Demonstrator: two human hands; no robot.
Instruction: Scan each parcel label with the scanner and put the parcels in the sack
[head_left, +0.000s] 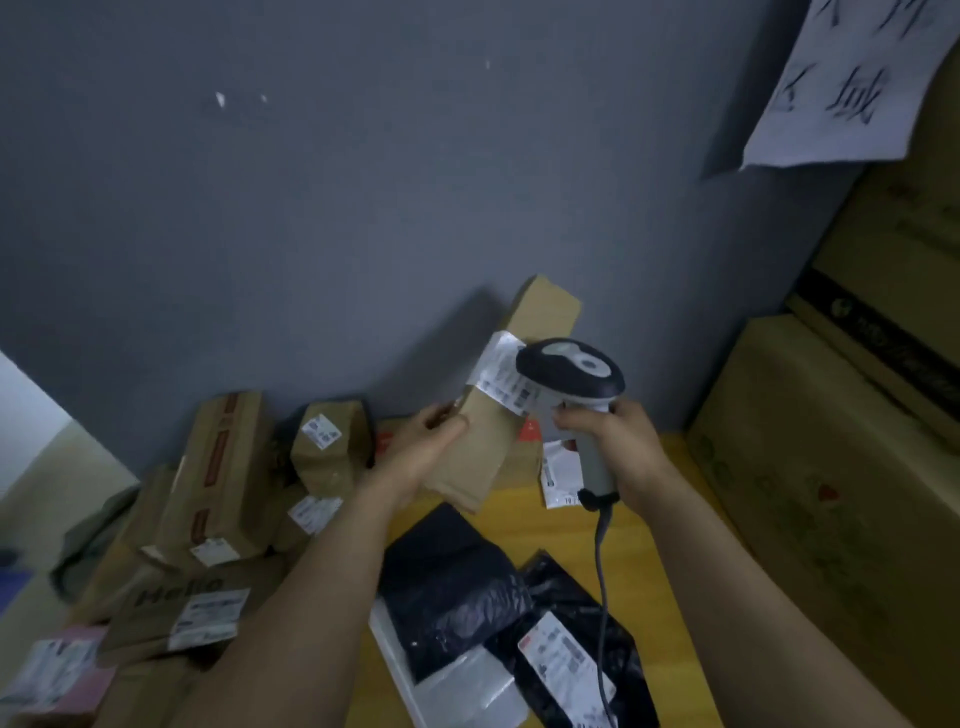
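Note:
My left hand (423, 441) grips a long brown cardboard parcel (519, 364) by its lower part and holds it tilted up above the yellow table (644, 519). A white label (501, 376) wraps the parcel's middle. My right hand (613, 441) grips the handle of a grey and dark scanner (571, 374), whose head sits right beside the label. The scanner's cable (602, 597) hangs down over the table. No sack is clearly seen.
Several brown labelled boxes (218, 467) are piled at the left, with a pink parcel (57, 670) at the lower left. Black plastic mailers (452, 587) with a white label lie near the front. Large cartons (831, 467) stand stacked at the right, against the grey wall.

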